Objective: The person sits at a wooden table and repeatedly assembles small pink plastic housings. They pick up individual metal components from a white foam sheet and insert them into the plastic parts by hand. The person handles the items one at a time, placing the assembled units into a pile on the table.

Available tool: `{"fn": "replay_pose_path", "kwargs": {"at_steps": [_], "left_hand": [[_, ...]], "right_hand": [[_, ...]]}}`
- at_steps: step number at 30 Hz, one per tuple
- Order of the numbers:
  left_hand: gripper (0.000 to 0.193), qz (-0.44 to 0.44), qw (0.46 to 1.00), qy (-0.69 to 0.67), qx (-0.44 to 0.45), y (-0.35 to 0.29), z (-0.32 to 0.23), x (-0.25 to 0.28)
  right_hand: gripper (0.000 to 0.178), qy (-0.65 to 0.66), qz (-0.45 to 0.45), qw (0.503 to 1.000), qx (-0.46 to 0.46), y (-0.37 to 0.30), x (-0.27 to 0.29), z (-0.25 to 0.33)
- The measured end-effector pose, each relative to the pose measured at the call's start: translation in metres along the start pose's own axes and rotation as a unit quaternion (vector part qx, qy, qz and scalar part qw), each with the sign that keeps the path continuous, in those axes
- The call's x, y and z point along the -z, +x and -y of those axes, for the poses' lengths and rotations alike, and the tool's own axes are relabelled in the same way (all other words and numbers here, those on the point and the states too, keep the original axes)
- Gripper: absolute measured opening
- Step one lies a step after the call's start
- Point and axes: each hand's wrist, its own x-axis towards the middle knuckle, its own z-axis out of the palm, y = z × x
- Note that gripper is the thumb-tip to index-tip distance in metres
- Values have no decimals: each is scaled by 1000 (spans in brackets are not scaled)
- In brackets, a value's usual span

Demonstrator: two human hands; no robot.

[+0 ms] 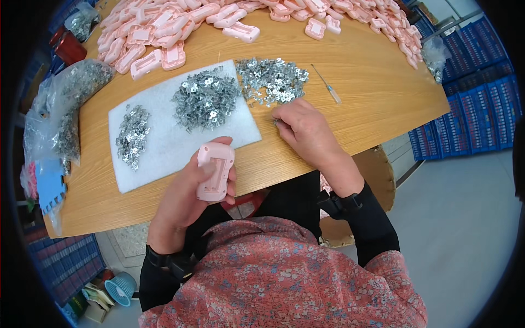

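My left hand (188, 188) is wrapped round a pink plastic battery-compartment casing (220, 169), held upright over the table's front edge. Its recessed compartment faces up, and my thumb lies across one side of it. On the right, my right hand (306, 128) is closed in a pinch just above the wood. A dark speck shows at its fingertips, too small to name. Right beyond those fingers lies a loose pile of small metal contact plates (281, 79). A denser heap of metal contacts (205, 98) and a smaller one (132, 134) rest on a white foam sheet (164, 158).
Many pink casings (158, 30) are piled along the table's far side. A thin screwdriver (328, 85) lies right of the metal pieces. Bags of metal parts (82, 82) sit at the left edge. Blue stacked trays (470, 109) stand at right, beside a cardboard box (380, 175) below the table.
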Motion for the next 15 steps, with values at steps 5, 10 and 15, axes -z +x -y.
{"fn": "replay_pose_path", "kwargs": {"at_steps": [5, 10, 15], "left_hand": [[57, -33, 998, 54, 4, 0, 1, -8], [50, -39, 998, 49, 0, 5, 2, -9], [50, -40, 998, 40, -3, 5, 4, -7]], "right_hand": [[14, 112, 12, 984, -140, 6, -3, -1], [14, 116, 15, 980, -163, 5, -3, -12], [13, 75, 6, 994, -85, 8, 1, -2]]}}
